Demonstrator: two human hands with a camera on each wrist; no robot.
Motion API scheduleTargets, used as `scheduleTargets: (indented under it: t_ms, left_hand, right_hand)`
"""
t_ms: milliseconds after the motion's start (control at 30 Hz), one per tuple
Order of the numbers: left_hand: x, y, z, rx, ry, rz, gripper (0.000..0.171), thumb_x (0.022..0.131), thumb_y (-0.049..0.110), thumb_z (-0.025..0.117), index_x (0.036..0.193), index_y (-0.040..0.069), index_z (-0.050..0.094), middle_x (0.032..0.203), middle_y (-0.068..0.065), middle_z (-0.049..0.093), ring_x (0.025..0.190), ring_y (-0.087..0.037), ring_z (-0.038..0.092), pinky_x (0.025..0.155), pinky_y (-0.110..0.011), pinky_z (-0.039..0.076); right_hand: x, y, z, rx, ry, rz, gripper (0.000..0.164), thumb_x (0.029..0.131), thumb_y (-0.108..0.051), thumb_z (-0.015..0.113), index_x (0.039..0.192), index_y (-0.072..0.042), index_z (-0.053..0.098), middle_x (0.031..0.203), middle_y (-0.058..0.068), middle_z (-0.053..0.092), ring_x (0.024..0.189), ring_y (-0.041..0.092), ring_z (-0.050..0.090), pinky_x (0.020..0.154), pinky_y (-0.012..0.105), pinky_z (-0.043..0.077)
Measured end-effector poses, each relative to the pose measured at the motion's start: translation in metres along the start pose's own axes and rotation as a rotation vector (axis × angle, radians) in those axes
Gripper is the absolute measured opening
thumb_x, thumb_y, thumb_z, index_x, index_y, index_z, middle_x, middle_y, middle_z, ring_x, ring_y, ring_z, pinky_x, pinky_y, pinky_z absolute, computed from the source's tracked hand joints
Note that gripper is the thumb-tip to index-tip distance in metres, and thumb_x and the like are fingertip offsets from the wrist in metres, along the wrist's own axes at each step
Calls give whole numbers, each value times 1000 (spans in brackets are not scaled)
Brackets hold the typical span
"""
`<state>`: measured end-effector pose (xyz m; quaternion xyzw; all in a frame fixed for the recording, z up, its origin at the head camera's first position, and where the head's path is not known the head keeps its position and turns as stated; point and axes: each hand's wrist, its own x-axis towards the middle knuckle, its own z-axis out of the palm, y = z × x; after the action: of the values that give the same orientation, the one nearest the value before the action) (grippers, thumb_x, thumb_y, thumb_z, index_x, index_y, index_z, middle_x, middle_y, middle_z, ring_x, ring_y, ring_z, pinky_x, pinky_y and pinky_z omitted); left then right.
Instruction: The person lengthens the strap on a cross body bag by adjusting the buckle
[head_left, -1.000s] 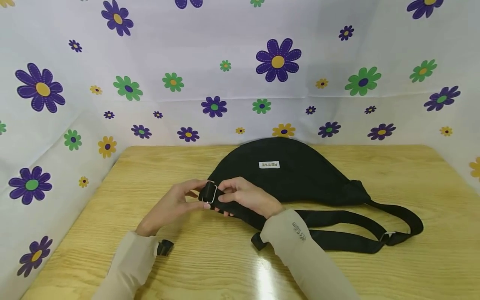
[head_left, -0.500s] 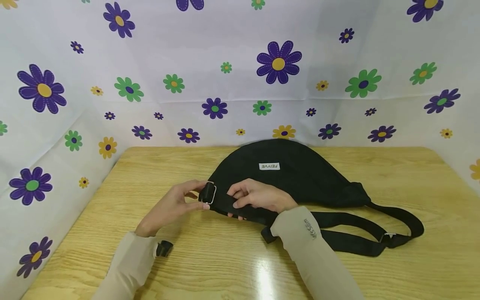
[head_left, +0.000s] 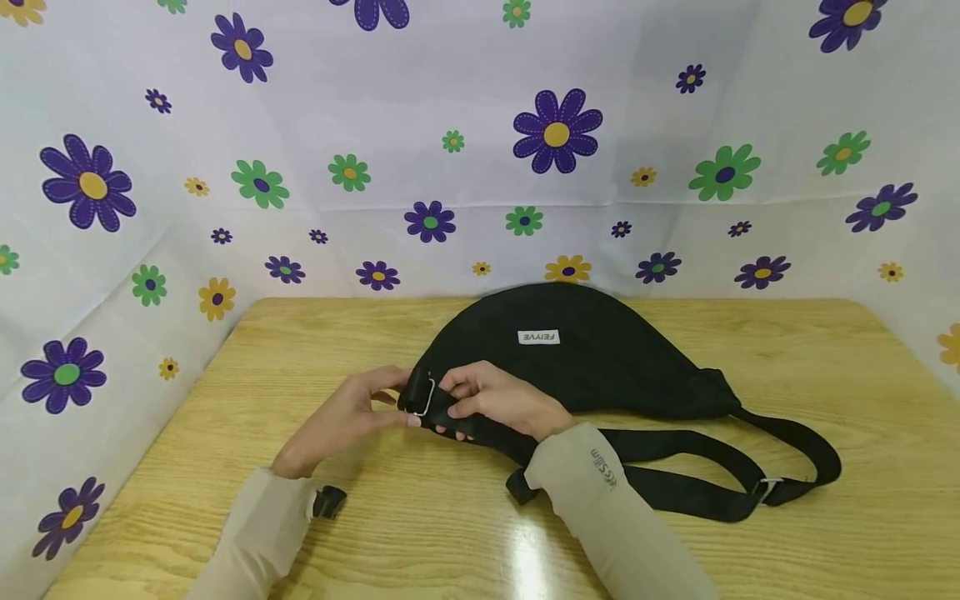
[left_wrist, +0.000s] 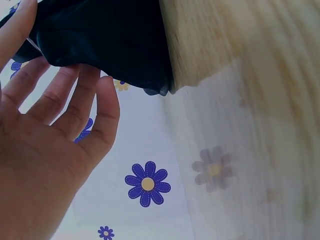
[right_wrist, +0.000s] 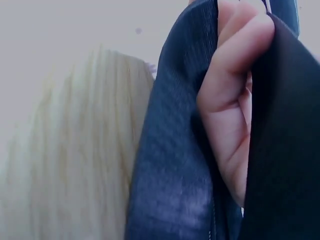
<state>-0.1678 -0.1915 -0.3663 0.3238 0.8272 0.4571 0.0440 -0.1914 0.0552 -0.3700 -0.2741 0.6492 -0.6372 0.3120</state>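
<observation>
A black waist bag (head_left: 600,358) with a small white label lies on the table. At its near left end my left hand (head_left: 348,417) pinches the strap end by a metal buckle (head_left: 427,398), thumb on the near side. Just right of the buckle, my right hand (head_left: 506,398) grips the black strap (head_left: 480,429) between thumb and fingers. In the left wrist view the left hand (left_wrist: 55,125) has its fingertips against the black fabric (left_wrist: 105,40). The right wrist view shows the right hand's curled fingers (right_wrist: 230,90) between the strap (right_wrist: 290,140) and the bag (right_wrist: 172,150).
The rest of the strap loops right across the wooden table (head_left: 420,542), through a second metal slider (head_left: 767,489). A black buckle piece (head_left: 328,502) lies beside the left sleeve. A flower-printed cloth (head_left: 450,100) hangs behind and to the left.
The right hand slid right along the strap, away from the metal buckle, then came back close to it. The strap's right loop shifted slightly. My left hand stayed at the buckle.
</observation>
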Motion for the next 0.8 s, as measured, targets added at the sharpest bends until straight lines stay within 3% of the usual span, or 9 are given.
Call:
scheduleTargets:
  t_ms: [200, 433, 800]
  left_hand:
    - [-2, 1, 1, 8, -1, -6, 36, 88, 4, 78, 123, 2, 70, 119, -5, 69, 106, -17, 61, 89, -40, 52]
    - [-1, 2, 2, 4, -10, -23, 34, 89, 7, 78, 122, 5, 70, 119, -2, 69, 107, -19, 61, 89, -44, 50]
    - [0, 1, 3, -14, -6, -30, 33, 89, 6, 78, 121, 5, 70, 116, -2, 70, 104, -19, 62, 90, -44, 50]
  right_hand:
    - [2, -3, 9, 25, 59, -5, 17, 93, 17, 53, 107, 11, 61, 88, 10, 72, 70, 19, 64, 65, 29, 54]
    - [3, -4, 10, 12, 65, 12, 17, 95, 14, 54, 110, 10, 61, 94, 11, 72, 73, 21, 65, 69, 32, 55]
    - [-7, -11, -8, -13, -46, 83, 28, 96, 11, 54, 124, 12, 57, 97, 17, 72, 74, 21, 67, 68, 32, 56]
